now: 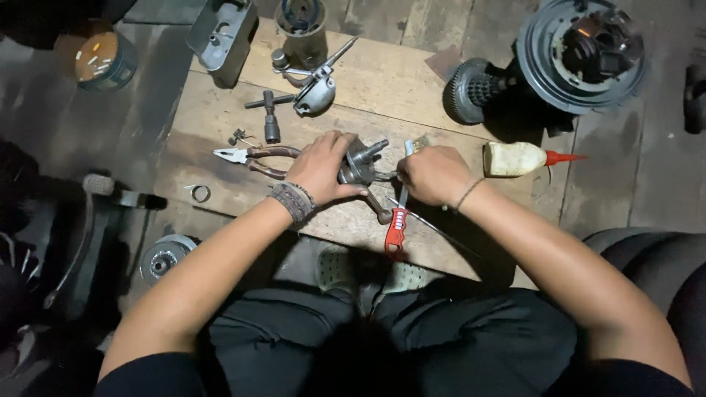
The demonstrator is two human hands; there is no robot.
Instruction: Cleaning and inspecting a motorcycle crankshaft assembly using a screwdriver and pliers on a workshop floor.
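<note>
Both hands meet over the wooden board (220, 117) in front of my crossed legs. Left hand (321, 167), a woven band at its wrist, is cupped with fingers curled over a small grey metal assembly (362, 163), holding it just above the board. Right hand (434, 175) is closed in a fist around a thin metal tool (387, 176) whose tip touches the assembly; what kind of tool it is I cannot tell. Just below the hands lies a red-handled tool (396, 229), its handle pointing toward me. Left of my left hand lie pliers (250, 156), partly under my fingers, and nearer me a small metal ring (199, 193). Right of my right hand lies a pale squeeze bottle (518, 159) with a red nozzle, on its side. Farther out on the board are a T-shaped socket wrench (269, 110) and a grey metal part (315, 92). Beyond, at far right, sits a large round black machine part (581, 51).
</note>
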